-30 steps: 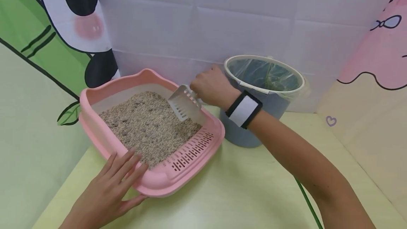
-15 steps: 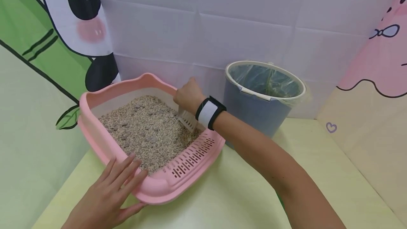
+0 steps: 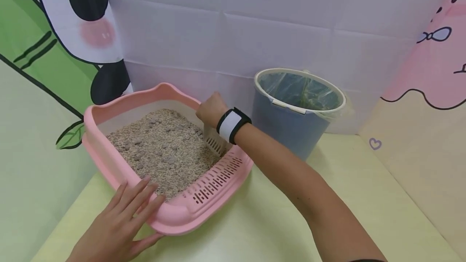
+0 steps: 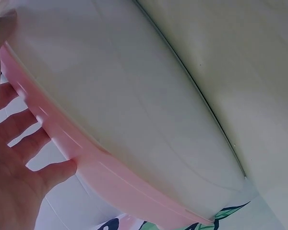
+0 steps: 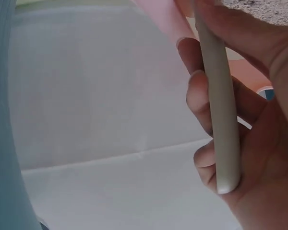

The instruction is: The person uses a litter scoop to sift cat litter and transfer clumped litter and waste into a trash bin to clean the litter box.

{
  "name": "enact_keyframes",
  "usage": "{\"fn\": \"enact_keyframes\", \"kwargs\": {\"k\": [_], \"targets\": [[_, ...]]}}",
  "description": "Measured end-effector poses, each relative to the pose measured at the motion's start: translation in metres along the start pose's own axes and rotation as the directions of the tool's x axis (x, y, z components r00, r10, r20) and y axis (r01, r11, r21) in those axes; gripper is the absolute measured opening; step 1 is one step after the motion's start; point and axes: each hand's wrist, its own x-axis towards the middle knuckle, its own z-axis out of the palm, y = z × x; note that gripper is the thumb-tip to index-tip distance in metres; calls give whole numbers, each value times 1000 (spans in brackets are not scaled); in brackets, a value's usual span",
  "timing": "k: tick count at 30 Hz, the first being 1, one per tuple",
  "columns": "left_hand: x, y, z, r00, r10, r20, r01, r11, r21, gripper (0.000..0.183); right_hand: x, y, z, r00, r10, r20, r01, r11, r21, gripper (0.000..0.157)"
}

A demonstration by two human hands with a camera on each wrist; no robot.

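A pink-rimmed litter box (image 3: 120,165) holds grainy beige litter with darker clumps. My right hand (image 3: 212,110) curls round the scoop's pale handle (image 5: 221,120), as the right wrist view shows. The slotted scoop (image 3: 215,140) points down at the litter by the box's right wall, its lower edge against or in the litter. My left hand (image 3: 116,217) rests on the box's near left rim, fingers straight and spread over it, thumb below the rim. In the left wrist view the left hand (image 4: 19,163) touches the pink rim and the pale lower wall.
A blue-grey bin (image 3: 287,128) with a clear liner and white rim stands just right of the litter box, near the back wall sheet (image 3: 225,39). Both stand on a pale yellow-green table (image 3: 349,197). Printed sheets enclose the left and right sides.
My right hand has moved left and down from beside the bin, and the scoop has tipped from above the litter down to it. My left hand stays on the rim.
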Motion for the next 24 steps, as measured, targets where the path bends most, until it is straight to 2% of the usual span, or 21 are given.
{"fn": "enact_keyframes", "kwargs": {"k": [3, 5, 11, 16, 21, 24], "targets": [[1, 0, -1, 1000, 4, -26, -4, 1000, -4, 76, -1, 6, 3, 999, -31, -12, 32, 996, 78, 11], [2, 0, -1, 1000, 3, -31, -3, 1000, -4, 76, -1, 10, 7, 999, -40, -19, 42, 985, 165, 12], [2, 1, -1, 1000, 6, -28, -6, 1000, -5, 75, -2, 14, 22, 998, -54, -20, 57, 921, 385, 21], [3, 1, 1, 1000, 12, -16, -12, 1000, -15, 76, -4, 18, 34, 999, -46, -5, 43, 889, 455, 13], [5, 1, 1, 1000, -6, 4, 6, 1000, -20, 77, -4, 20, 36, 999, -47, -20, 50, 866, 497, 23], [5, -1, 0, 1000, 3, -24, -3, 1000, -19, 77, -1, 20, 35, 998, -53, -26, 59, 850, 523, 26]]}}
